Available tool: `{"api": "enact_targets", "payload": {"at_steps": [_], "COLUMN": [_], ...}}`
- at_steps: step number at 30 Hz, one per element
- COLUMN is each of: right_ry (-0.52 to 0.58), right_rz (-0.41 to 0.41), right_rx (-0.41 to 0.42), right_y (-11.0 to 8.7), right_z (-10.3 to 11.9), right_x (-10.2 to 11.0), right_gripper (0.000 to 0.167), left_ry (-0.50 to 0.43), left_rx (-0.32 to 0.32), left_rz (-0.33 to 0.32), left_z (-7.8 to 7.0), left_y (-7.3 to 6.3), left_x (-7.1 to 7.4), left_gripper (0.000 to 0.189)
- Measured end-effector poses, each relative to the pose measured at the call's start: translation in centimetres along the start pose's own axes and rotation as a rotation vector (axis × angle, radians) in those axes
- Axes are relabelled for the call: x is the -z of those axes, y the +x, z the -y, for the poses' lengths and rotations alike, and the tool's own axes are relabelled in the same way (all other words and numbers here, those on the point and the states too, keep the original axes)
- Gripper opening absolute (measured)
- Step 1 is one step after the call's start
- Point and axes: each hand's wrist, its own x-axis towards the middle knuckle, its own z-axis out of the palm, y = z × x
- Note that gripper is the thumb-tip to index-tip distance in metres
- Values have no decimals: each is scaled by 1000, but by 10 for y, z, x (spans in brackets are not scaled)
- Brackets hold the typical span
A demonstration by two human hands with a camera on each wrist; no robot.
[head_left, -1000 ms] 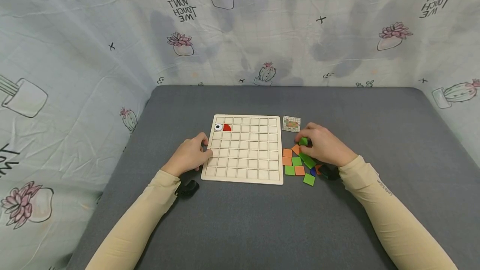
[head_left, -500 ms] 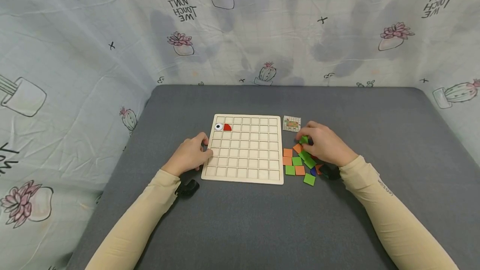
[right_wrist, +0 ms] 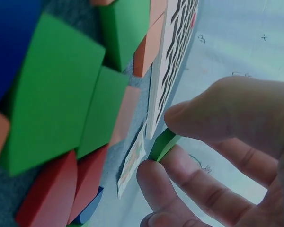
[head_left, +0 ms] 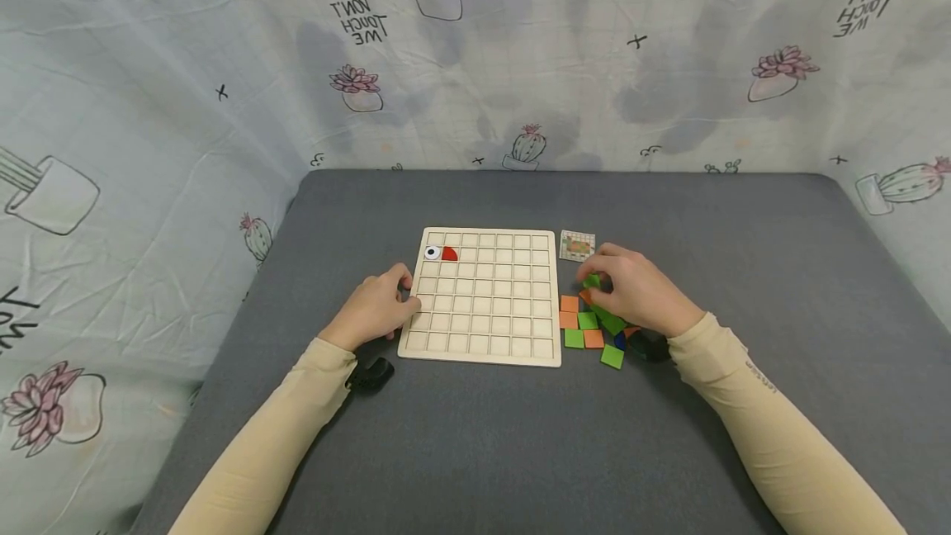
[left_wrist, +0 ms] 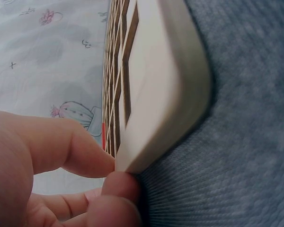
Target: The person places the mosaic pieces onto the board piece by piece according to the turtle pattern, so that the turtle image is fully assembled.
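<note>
A pale wooden grid board [head_left: 483, 295] lies on the grey table. Its upper left cells hold a white eye tile [head_left: 432, 253] and a red rounded tile [head_left: 449, 254]. At the board's left edge, my left hand [head_left: 374, 308] grips the rim between thumb and fingers; the left wrist view shows the fingertips at the board's edge [left_wrist: 146, 137]. Over the loose pieces, my right hand [head_left: 642, 287] pinches a small green tile [right_wrist: 163, 144] between thumb and fingertips. Below it lie green tiles [head_left: 612, 356] and orange tiles [head_left: 569, 320].
A small picture card [head_left: 577, 245] lies by the board's upper right corner. Red pieces [right_wrist: 52, 189] and a blue piece [head_left: 620, 341] are among the pile, partly covered by the right hand in the head view. A patterned cloth [head_left: 475, 64] hangs behind the table [head_left: 483, 452].
My right hand has shifted slightly left toward the board, carrying the green tile. Two green tiles in the pile moved a little. The left hand stays at the board's edge.
</note>
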Motion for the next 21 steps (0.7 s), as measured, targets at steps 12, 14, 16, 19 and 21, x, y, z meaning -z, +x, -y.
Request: {"api": "enact_targets", "payload": {"at_steps": [12, 14, 16, 19, 21], "right_ry": [1, 5, 12, 14, 15], "right_rz": [-10, -26, -40, -55, -51], "right_rx": [31, 52, 78, 116, 128], "right_y": [0, 1, 3, 7, 10], "right_z": [14, 18, 23, 31, 38], "right_x": [-4, -6, -8, -14, -17], "right_gripper": [17, 18, 18, 18, 17], "left_ry": [3, 2, 1, 0, 0], "left_rx": [-3, -4, -5, -7, -6], "left_rz": [1, 1, 2, 2, 3], "left_z": [0, 1, 1, 2, 3], "left_y": [2, 2, 2, 1, 1], "left_x": [0, 1, 0, 0, 0], "left_gripper": [26, 26, 26, 25, 25]}}
